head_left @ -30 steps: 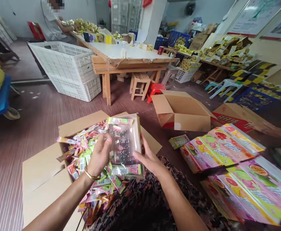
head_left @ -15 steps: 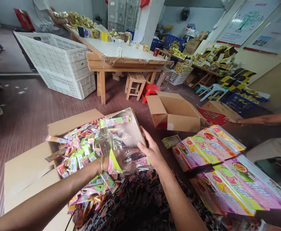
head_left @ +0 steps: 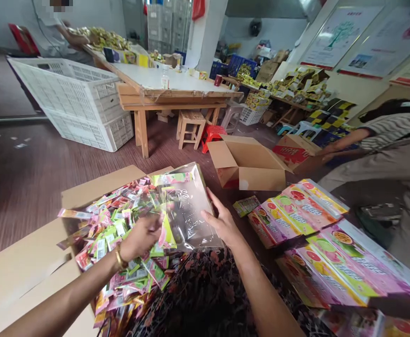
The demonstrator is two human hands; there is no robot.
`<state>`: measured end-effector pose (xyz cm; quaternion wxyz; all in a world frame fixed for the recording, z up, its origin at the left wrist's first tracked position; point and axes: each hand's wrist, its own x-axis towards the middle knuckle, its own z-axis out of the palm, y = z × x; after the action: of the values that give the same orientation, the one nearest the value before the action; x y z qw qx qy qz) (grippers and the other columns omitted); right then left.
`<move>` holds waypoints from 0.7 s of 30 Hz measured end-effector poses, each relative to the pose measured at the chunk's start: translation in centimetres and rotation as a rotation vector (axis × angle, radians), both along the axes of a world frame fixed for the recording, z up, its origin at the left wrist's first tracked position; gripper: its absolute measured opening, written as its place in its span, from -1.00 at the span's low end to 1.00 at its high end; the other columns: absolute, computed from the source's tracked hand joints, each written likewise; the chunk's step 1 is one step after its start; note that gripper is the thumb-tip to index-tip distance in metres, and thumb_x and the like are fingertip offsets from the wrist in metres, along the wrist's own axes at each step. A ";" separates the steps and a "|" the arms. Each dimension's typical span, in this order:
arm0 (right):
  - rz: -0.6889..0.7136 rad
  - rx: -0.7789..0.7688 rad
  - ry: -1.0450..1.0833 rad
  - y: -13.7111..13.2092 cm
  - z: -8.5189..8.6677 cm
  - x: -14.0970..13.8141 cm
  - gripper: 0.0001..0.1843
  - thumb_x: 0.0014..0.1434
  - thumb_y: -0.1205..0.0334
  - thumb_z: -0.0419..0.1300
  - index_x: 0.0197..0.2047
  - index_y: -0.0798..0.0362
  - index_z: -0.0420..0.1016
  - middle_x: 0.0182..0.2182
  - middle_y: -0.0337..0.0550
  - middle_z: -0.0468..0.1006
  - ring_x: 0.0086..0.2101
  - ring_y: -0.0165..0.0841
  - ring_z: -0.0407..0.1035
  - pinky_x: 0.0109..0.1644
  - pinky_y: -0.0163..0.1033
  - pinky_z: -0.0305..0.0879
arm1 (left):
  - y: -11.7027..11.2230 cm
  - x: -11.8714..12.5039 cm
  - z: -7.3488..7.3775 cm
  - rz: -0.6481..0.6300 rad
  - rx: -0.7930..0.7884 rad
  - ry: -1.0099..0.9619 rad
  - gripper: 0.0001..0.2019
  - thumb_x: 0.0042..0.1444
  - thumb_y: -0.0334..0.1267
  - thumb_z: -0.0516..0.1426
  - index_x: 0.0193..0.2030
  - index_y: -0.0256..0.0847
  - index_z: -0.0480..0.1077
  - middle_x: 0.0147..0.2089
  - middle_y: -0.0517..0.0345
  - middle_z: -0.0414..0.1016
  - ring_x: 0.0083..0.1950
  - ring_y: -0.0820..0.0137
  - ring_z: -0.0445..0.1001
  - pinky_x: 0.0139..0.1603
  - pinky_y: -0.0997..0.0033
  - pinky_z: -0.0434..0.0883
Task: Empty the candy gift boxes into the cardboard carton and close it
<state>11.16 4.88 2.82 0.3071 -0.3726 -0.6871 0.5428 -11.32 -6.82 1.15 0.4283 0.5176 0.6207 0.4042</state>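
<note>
A clear plastic bag with a green and pink printed band lies tilted over an open cardboard box heaped with small pink and green sachets. My left hand, a gold bangle on its wrist, has its fingers curled at the bag's left edge, right over the sachets. My right hand holds the bag's right edge, thumb on top and fingers beneath. A dark flowered cloth on my lap lies just below both hands.
Stacks of flat printed fruit bags lie to my right. Beyond the hands stands an empty open carton. A co-worker leans in at the right toward a red-printed box. Further back are a white crate, a wooden table and stools.
The bag has come down from upright to lying over the box. My left hand, inside the bag half a second ago, is back at its left edge. A co-worker has come into view at the right.
</note>
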 end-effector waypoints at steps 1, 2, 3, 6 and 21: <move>-0.010 0.001 -0.011 0.2 -0.2 0.3 -0.13 0.12 -0.13 0.29 0.41 -0.11 0.12 0.34 -0.16 0.23 0.31 -0.13 0.12 0.42 0.04 -0.01 | -0.6 -0.9 0.0 0.079 -0.094 0.058 -0.71 0.02 -0.01 0.09 -0.52 -0.18 0.22 -0.60 0.23 0.26 -0.60 0.46 0.24 -0.58 0.42 0.30; -0.017 -0.004 -0.022 0.4 -0.4 0.6 -0.13 0.11 -0.13 0.30 0.41 -0.11 0.13 0.33 -0.17 0.25 0.31 -0.14 0.13 0.42 0.03 -0.01 | -1.2 -1.7 0.0 0.128 -0.190 0.121 -0.67 0.01 0.05 0.07 -0.51 -0.18 0.24 -0.61 0.23 0.25 -0.61 0.45 0.23 -0.58 0.42 0.27; -0.025 -0.016 -0.031 0.6 -0.5 0.9 -0.13 0.10 -0.13 0.30 0.40 -0.11 0.15 0.32 -0.18 0.27 0.29 -0.14 0.16 0.42 0.03 0.00 | -1.8 -2.5 -0.1 0.144 -0.268 0.191 -0.62 0.01 0.11 0.06 -0.49 -0.20 0.28 -0.61 0.23 0.27 -0.60 0.45 0.23 -0.57 0.42 0.27; -0.049 -0.060 -0.045 0.8 -0.5 1.2 -0.15 0.08 -0.10 0.32 0.38 -0.14 0.18 0.28 -0.19 0.34 0.25 -0.15 0.24 0.40 0.03 0.04 | -3.2 -4.0 -0.4 0.138 -0.333 0.484 -0.45 0.03 0.23 0.07 -0.15 -0.25 0.48 -0.43 0.14 0.48 -0.56 0.40 0.34 -0.51 0.41 0.30; -0.028 -0.339 0.128 -1.3 -0.2 -0.1 -0.25 0.05 -0.27 0.27 0.25 -0.12 0.41 0.16 -0.13 0.48 0.18 -0.08 0.33 0.25 0.03 0.30 | 5.3 -0.5 -1.7 -0.387 0.680 1.093 -0.34 0.24 0.08 0.06 0.40 -0.19 0.15 0.39 -0.18 0.20 0.41 0.07 0.15 0.39 0.05 0.14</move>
<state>11.10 3.62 2.58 0.2906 -0.3934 -0.5594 0.6692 -11.86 -1.47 -0.52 -0.0697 0.8560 0.4822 0.1731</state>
